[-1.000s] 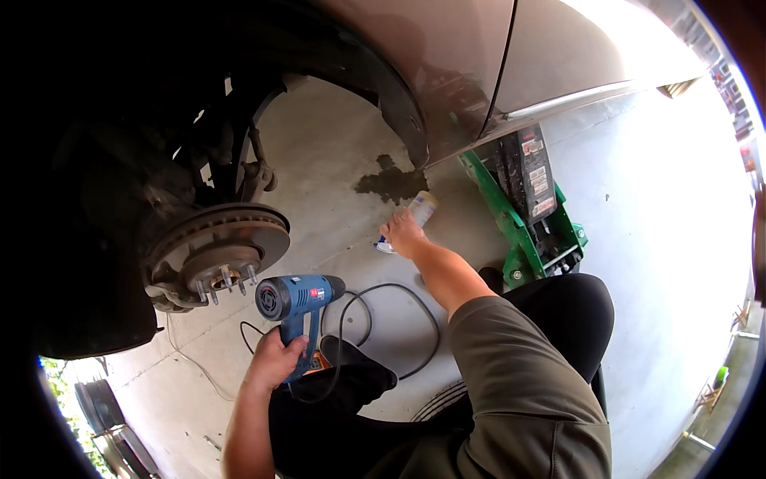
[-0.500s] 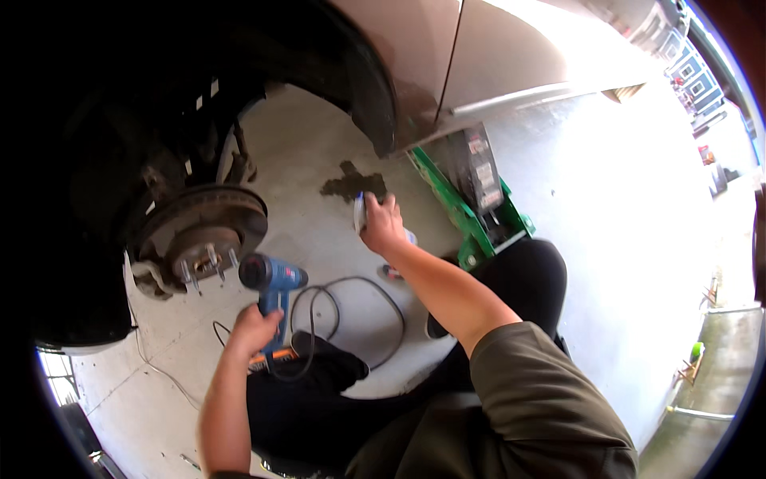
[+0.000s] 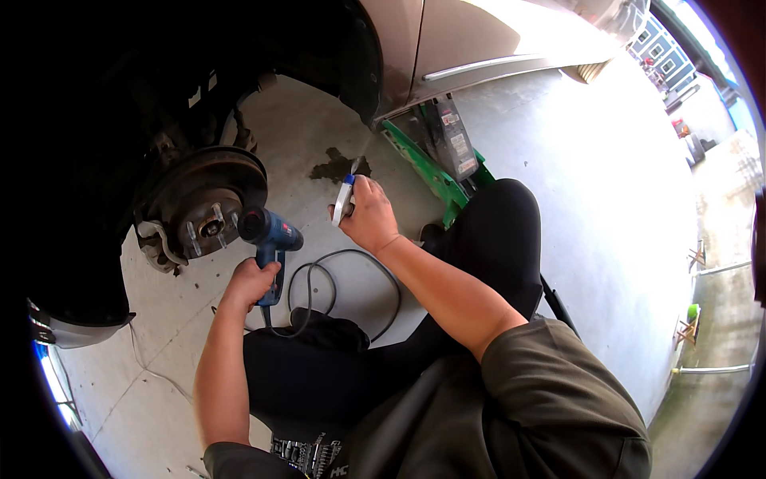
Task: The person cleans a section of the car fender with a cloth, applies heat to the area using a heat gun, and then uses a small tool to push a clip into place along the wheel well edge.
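My left hand (image 3: 252,286) is closed on the handle of a blue heat gun (image 3: 271,231), held by the brake disc (image 3: 194,209) with its bare wheel studs. My right hand (image 3: 367,215) is wrapped round a spray bottle with a white and blue trigger head (image 3: 345,196), raised to the right of the heat gun; the bottle's body is mostly hidden by the hand. The heat gun's black cord (image 3: 378,265) lies in loops on the floor below. A dark wet patch (image 3: 327,170) is on the concrete behind the bottle.
The car's wheel well and pinkish-beige door (image 3: 471,36) are above. A green floor jack (image 3: 415,156) stands under the sill, beside my bent knee. A tool set (image 3: 307,451) lies at the bottom edge. A small wooden stand (image 3: 688,327) is at the right.
My right hand has lifted the spray bottle off the floor and drawn it left, toward the heat gun, turning it upright. The view has shifted, so the car and jack appear higher.
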Demonstrator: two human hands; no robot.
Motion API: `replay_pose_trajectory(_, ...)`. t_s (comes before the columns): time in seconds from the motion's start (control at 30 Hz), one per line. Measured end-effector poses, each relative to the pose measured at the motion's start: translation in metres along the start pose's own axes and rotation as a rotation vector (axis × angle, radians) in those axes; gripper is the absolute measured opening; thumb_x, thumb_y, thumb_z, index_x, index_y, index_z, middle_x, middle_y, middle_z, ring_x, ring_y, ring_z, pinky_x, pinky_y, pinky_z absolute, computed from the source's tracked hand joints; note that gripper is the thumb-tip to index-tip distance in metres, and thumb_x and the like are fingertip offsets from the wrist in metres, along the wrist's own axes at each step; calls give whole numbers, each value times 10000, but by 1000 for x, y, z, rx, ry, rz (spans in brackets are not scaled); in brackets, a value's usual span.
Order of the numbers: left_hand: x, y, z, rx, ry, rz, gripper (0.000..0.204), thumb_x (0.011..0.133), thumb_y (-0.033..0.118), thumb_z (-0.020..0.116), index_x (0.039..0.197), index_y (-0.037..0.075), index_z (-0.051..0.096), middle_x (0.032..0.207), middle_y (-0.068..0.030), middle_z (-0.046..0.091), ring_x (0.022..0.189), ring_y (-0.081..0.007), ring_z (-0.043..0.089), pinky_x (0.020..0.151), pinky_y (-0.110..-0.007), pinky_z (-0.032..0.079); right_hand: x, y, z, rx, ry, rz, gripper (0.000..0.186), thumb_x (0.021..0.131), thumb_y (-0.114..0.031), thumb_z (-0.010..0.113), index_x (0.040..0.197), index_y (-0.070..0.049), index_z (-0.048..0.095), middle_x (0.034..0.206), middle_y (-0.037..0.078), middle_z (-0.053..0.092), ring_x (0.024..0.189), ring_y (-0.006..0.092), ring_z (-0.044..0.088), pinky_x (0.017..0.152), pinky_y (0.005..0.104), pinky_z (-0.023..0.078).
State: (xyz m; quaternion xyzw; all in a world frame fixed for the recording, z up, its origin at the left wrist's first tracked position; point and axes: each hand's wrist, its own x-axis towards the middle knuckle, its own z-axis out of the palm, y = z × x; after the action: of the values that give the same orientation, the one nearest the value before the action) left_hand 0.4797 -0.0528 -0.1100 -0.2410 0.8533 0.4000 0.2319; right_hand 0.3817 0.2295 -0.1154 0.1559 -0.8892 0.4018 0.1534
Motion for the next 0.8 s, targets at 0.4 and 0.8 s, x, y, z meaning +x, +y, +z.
replay_pose_trajectory(0.4, -4, -13, -7, 24, 10, 20, 495, 943, 415, 708, 1022, -72, 669, 855, -155, 729, 728, -241, 702, 679, -393, 550, -25, -19, 9, -51, -162, 133, 419, 751, -162, 768, 1058, -31, 515, 1043, 199, 679, 1017, 427, 652, 909, 502, 535)
replay_pose_trajectory(0.8, 5, -19, -3, -7, -13, 14, 484, 943, 411, 705, 1015, -67, 676, 843, -157, 736, 685, -232, 698, 646, -389, 548, 3, -16, 14, -61, -1, 18, 441, 751, -206, 792, 1059, -39, 523, 1012, 191, 673, 1001, 434, 657, 873, 502, 541)
